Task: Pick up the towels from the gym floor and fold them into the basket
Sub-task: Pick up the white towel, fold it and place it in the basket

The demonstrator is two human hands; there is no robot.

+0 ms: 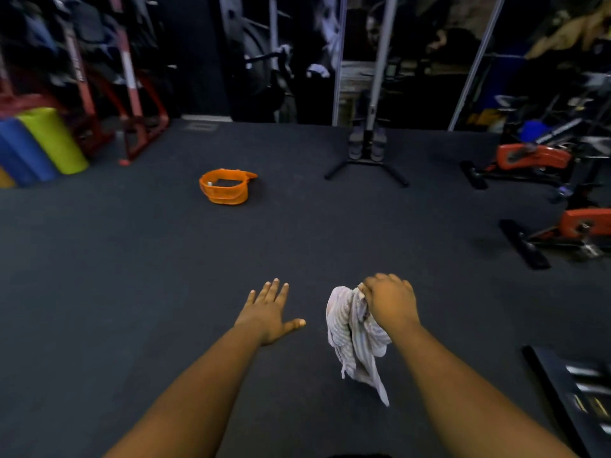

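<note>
Your right hand grips a pale striped towel, fingers curled round its bunched top; the rest hangs loose below your fist, above the dark gym floor. Your left hand is spread flat, fingers straight, thumb out, holding nothing. The orange basket sits on the floor at 11 o'clock, well apart from both hands. 2 red exercise bikes stand at 2 o'clock.

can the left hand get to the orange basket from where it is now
Probably not without stepping forward. The left hand is open and holds nothing, but the orange basket sits well beyond it across bare gym floor. Nothing lies between them; the right hand grips the striped towel.
</note>
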